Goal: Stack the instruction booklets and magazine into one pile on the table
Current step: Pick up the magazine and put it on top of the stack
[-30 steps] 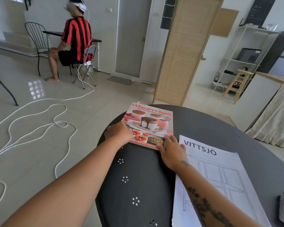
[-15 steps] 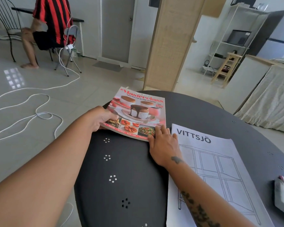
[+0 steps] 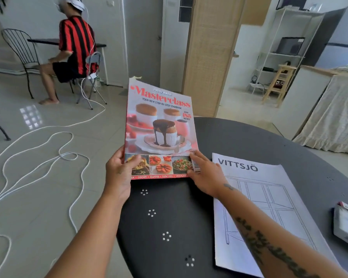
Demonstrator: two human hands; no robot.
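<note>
The person is holding the Masterclass cookbook magazine (image 3: 160,133) up off the round black table (image 3: 249,141), with its cover tilted toward the camera and its far edge raised over the table's left rim. The left hand (image 3: 120,173) is gripping the magazine's lower left corner, the thumb pressing on the cover beside the small food photos while the other fingers are wrapping behind the spine. The right hand (image 3: 206,173) is lying against the lower right corner next to the barcode, its fingers stretched flat along the edge; whether it is pinching the pages or only steadying them cannot be told from this angle. The right forearm, which is tattooed, is crossing over the VITTSJÖ instruction booklet (image 3: 269,207), which is lying flat on the table to the right of the magazine, its printed line drawing of a shelf unit facing up. At the right edge of the table another white booklet or box (image 3: 347,223) is showing only partly, too cropped to identify further. Small clusters of white dots are marking the tabletop between the two arms. On the tiled floor to the left, a white cable (image 3: 48,157) is looping across the room toward a seated person in a red-and-black striped shirt (image 3: 76,45).
</note>
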